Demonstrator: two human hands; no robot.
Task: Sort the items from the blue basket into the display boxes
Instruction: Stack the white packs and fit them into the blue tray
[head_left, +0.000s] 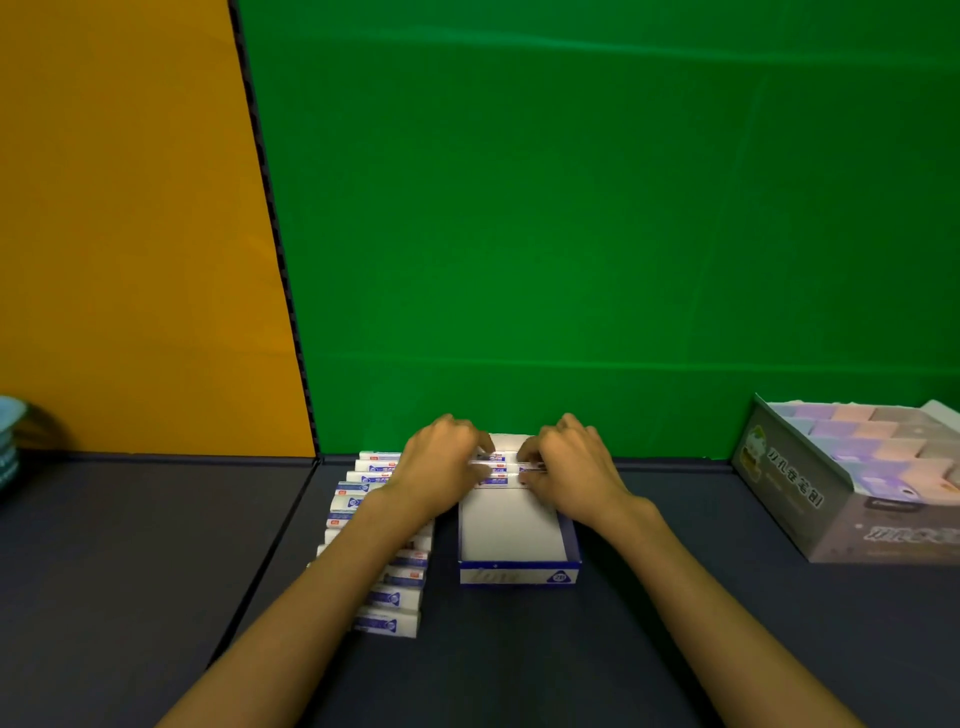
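The small white erasers with blue and red labels stand packed in a short row at the far end of the blue-and-white display box, which sits on the dark bench in front of the person. Most of the box floor nearer the person is bare white. Both hands meet over that row: the left hand has its fingers curled down onto the left ends of the erasers, and the right hand curls onto the right ends, so each grip pinches the row from its own side. Just to the left of the box, partly under the left forearm, a long line of more erasers lies overlapped on the bench, running from the back wall toward the person. At the far right a larger grey display box stands tilted, filled with pastel pink and purple blocks. A pale blue object, cut off by the left edge, stays too blurred to name. Behind the bench are a green backdrop and an orange panel.
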